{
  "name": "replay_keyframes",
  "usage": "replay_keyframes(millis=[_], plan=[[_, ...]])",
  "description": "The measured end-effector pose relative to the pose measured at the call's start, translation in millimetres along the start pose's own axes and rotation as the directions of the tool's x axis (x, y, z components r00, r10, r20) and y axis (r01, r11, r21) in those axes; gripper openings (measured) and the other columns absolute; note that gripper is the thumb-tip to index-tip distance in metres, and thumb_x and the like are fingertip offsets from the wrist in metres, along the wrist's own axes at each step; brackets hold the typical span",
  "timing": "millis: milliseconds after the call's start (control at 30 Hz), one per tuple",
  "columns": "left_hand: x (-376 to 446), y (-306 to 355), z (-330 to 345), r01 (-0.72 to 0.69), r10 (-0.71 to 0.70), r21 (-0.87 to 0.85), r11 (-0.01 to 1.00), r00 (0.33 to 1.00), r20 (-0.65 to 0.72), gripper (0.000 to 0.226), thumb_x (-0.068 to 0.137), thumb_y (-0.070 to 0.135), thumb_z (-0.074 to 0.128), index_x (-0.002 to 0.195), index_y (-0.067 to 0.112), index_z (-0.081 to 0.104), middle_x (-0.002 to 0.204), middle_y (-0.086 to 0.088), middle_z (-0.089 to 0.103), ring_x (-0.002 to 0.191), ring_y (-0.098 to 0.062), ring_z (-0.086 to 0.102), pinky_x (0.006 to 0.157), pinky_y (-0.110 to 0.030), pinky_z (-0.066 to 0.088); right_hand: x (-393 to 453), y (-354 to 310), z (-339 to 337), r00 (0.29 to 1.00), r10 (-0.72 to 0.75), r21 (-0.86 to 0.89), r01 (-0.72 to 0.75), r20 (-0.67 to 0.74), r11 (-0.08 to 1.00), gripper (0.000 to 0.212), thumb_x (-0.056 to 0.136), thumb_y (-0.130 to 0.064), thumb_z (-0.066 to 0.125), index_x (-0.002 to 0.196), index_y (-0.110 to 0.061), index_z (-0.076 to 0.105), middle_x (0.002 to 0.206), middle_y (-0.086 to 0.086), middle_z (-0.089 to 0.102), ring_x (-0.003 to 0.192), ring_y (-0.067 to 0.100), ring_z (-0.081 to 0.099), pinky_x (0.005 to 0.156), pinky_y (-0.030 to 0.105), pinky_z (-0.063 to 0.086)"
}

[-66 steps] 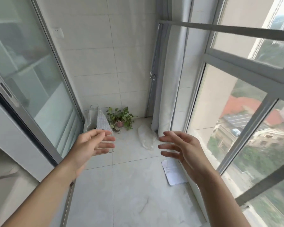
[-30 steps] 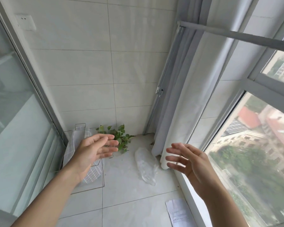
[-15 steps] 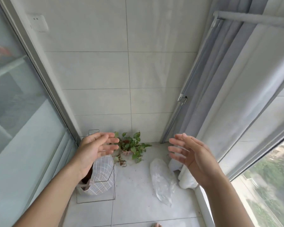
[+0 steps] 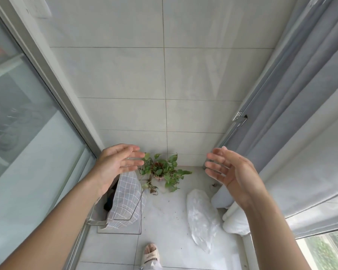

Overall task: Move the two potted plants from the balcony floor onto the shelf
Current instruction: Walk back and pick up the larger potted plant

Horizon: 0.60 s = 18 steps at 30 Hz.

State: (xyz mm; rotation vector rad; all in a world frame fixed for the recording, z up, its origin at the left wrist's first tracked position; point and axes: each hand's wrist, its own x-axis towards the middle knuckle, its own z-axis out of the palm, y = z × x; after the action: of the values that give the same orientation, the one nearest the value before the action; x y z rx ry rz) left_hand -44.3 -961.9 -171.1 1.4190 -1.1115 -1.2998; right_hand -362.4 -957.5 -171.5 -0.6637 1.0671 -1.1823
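Potted plant point(image 4: 163, 169) sits between empty left hand point(image 4: 116, 166) and right hand point(image 4: 230, 170).

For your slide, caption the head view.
Open left hand and right hand reach toward potted plant on balcony floor.

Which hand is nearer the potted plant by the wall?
Left. The left hand hovers open with fingertips at the potted plant's leaves in the image; the right hand is open farther off to its right.
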Motion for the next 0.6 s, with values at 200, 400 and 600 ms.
replay_keyframes(millis=[200,400,600], plan=[[69,5,-16,0.004,-0.001,-0.034,0.999,0.998,0.063,0.026,0.099,0.024,0.053,0.112,0.008,0.068,0.106,-0.011,0.076,0.097,-0.032,0.072,0.085,-0.042,0.054,42,-11,21,0.998,-0.007,-0.016,0.006,-0.068,1.0,0.024,0.096,-0.026,0.061,0.103,-0.004,0.069,0.099,0.015,0.075,0.077,0.026,0.071,0.084,0.046,0.058],[131,10,-29,0.0,0.008,-0.069,0.998,0.993,0.114,0.025,0.099,0.024,0.054,0.112,0.007,0.067,0.106,-0.011,0.076,0.096,-0.032,0.073,0.086,-0.044,0.054,84,-25,48,0.994,-0.036,-0.062,0.03,-0.101,0.998,0.023,0.096,-0.025,0.061,0.103,-0.005,0.069,0.097,0.014,0.075,0.078,0.026,0.07,0.079,0.043,0.061],[163,1,-31,0.03,-0.021,-0.079,0.996,0.993,0.12,0.025,0.1,0.021,0.051,0.111,0.006,0.067,0.105,-0.012,0.076,0.095,-0.032,0.073,0.083,-0.042,0.054,114,-33,58,0.994,-0.051,-0.088,0.042,-0.101,0.995,0.024,0.095,-0.026,0.063,0.104,-0.005,0.07,0.1,0.015,0.076,0.08,0.027,0.071,0.079,0.044,0.061]])
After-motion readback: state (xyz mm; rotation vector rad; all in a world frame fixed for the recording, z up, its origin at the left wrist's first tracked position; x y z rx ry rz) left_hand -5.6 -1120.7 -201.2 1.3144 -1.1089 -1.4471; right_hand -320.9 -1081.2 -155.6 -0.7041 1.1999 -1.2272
